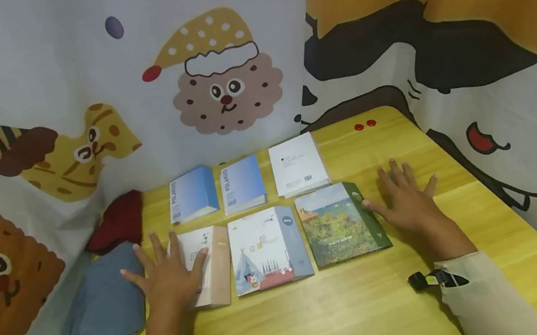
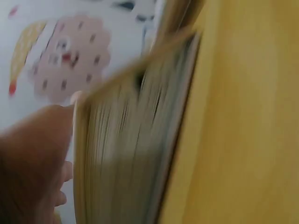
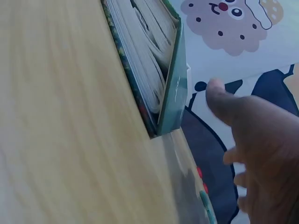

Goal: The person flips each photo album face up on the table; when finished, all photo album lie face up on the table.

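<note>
Several photo albums lie in two rows on a yellow table [image 1: 347, 314]. My left hand [image 1: 168, 272] lies flat with spread fingers on the beige-spined album [image 1: 214, 263] at the front left; the left wrist view shows that album's page edges [image 2: 131, 154] beside the hand [image 2: 32, 163]. My right hand [image 1: 405, 201] rests open on the table, thumb touching the green-spined landscape album [image 1: 338, 223]. The right wrist view shows this album's green spine [image 3: 174, 88] near the thumb [image 3: 219, 95]. Between them lies a blue-spined album [image 1: 267, 248].
The back row holds two blue Polaroid albums [image 1: 193, 193] [image 1: 242, 183] and a white album [image 1: 297, 164]. Folded blue cloth [image 1: 104, 305] and a dark red cloth [image 1: 119, 219] lie at the left. Two red dots [image 1: 365, 124] sit at the back. Cartoon-print curtains surround the table.
</note>
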The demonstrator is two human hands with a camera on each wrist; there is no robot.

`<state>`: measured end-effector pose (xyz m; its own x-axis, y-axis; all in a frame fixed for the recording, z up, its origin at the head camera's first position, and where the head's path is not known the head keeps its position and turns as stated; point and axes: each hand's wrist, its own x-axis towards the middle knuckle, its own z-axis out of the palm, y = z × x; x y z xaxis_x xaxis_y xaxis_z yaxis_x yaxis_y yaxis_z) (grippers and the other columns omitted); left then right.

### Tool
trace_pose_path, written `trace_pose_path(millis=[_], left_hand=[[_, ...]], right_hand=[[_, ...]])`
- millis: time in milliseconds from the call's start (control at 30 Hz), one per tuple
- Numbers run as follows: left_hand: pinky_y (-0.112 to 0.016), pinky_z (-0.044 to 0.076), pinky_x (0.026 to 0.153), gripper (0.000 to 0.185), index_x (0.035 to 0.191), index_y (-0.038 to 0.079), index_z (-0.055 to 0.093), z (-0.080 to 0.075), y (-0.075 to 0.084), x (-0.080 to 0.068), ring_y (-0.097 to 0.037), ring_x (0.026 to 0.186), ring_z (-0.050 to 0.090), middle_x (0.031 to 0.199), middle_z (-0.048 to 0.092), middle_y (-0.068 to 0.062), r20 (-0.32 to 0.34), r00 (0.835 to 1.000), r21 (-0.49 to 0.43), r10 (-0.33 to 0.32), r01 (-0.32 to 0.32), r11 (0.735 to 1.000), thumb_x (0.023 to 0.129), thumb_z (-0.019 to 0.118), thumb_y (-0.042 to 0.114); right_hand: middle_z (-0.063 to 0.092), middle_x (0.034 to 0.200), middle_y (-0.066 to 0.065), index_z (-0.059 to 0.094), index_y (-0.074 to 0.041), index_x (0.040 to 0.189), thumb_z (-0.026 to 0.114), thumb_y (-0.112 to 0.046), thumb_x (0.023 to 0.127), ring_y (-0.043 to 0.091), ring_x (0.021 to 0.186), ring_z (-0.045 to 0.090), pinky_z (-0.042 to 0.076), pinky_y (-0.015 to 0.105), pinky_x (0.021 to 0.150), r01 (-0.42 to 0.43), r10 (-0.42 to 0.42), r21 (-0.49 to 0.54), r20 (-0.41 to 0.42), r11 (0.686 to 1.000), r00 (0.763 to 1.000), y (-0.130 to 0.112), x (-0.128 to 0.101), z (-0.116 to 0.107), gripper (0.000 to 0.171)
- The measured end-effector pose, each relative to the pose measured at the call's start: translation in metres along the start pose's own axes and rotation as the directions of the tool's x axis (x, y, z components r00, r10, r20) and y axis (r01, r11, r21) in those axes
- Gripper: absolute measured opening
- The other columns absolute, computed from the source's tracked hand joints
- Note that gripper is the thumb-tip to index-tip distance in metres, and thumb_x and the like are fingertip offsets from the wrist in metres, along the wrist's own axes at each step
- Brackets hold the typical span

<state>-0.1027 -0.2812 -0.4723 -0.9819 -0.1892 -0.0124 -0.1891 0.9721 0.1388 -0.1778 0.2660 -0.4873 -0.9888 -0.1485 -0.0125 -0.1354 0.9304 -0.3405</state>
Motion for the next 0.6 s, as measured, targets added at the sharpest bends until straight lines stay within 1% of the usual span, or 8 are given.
trace_pose_path(millis=[100, 167, 267, 333, 433, 533, 600], left_hand=[[-0.095, -0.014, 0.113, 0.104, 0.177, 0.015, 0.017, 0.0, 0.024, -0.003, -0.066, 0.164, -0.006, 0.182, -0.002, -0.028, -0.038, 0.995, 0.016, 0.087, -0.087, 0.996, 0.102, 0.037, 0.084], [-0.094, -0.011, 0.116, 0.102, 0.177, 0.017, 0.018, 0.001, 0.045, -0.004, -0.064, 0.165, -0.004, 0.184, 0.001, -0.025, -0.037, 0.989, 0.024, 0.145, -0.144, 0.989, 0.102, 0.04, 0.084], [-0.092, -0.008, 0.119, 0.102, 0.176, 0.019, 0.022, 0.003, 0.077, -0.007, -0.06, 0.167, -0.003, 0.184, 0.004, -0.022, -0.028, 0.974, 0.026, 0.225, -0.224, 0.974, 0.101, 0.044, 0.084], [-0.091, -0.005, 0.122, 0.101, 0.176, 0.019, 0.025, 0.004, 0.097, -0.009, -0.058, 0.167, -0.002, 0.184, 0.008, -0.022, -0.028, 0.962, 0.025, 0.271, -0.27, 0.962, 0.1, 0.047, 0.083], [-0.089, 0.002, 0.124, 0.101, 0.174, 0.018, 0.031, 0.006, 0.127, -0.014, -0.057, 0.168, 0.002, 0.183, 0.013, -0.022, -0.03, 0.94, 0.012, 0.341, -0.341, 0.94, 0.1, 0.049, 0.083], [-0.087, 0.008, 0.126, 0.099, 0.173, 0.017, 0.033, 0.008, 0.158, -0.019, -0.055, 0.169, 0.004, 0.183, 0.014, -0.021, -0.01, 0.911, -0.034, 0.411, -0.412, 0.911, 0.1, 0.052, 0.081], [-0.084, 0.01, 0.128, 0.098, 0.173, 0.016, 0.033, 0.008, 0.176, -0.023, -0.054, 0.169, 0.007, 0.184, 0.014, -0.021, 0.016, 0.894, -0.068, 0.448, -0.446, 0.892, 0.101, 0.053, 0.079]], right_hand=[[0.0, 0.184, 0.024, 0.023, -0.007, 0.174, 0.057, -0.07, 0.105, 0.057, 0.168, -0.004, -0.017, 0.095, 0.112, 0.071, -0.069, 0.061, -0.029, 0.996, 0.997, -0.002, 0.006, 0.0, 0.1], [0.002, 0.184, 0.023, 0.027, -0.007, 0.174, 0.061, -0.065, 0.105, 0.055, 0.169, -0.004, -0.017, 0.094, 0.114, 0.122, -0.119, 0.092, -0.041, 0.988, 0.992, -0.002, 0.011, 0.0, 0.096], [0.01, 0.184, 0.023, 0.034, -0.005, 0.171, 0.065, -0.058, 0.106, 0.053, 0.17, 0.001, -0.015, 0.092, 0.117, 0.199, -0.193, 0.131, -0.057, 0.971, 0.98, -0.003, 0.022, 0.002, 0.089], [0.016, 0.183, 0.024, 0.038, -0.005, 0.169, 0.066, -0.054, 0.107, 0.052, 0.17, 0.005, -0.012, 0.091, 0.12, 0.235, -0.229, 0.156, -0.057, 0.959, 0.972, -0.004, 0.03, 0.005, 0.084], [0.023, 0.181, 0.024, 0.042, -0.003, 0.167, 0.066, -0.046, 0.109, 0.051, 0.169, 0.011, -0.005, 0.088, 0.124, 0.27, -0.268, 0.19, -0.037, 0.944, 0.963, -0.001, 0.039, 0.008, 0.076], [0.028, 0.179, 0.023, 0.044, -0.002, 0.166, 0.064, -0.038, 0.111, 0.051, 0.167, 0.02, 0.009, 0.082, 0.129, 0.287, -0.291, 0.246, -0.02, 0.926, 0.957, 0.002, 0.046, 0.011, 0.068], [0.03, 0.179, 0.023, 0.044, -0.002, 0.166, 0.063, -0.034, 0.112, 0.051, 0.165, 0.026, 0.019, 0.078, 0.13, 0.298, -0.305, 0.286, -0.02, 0.911, 0.952, 0.003, 0.05, 0.011, 0.065]])
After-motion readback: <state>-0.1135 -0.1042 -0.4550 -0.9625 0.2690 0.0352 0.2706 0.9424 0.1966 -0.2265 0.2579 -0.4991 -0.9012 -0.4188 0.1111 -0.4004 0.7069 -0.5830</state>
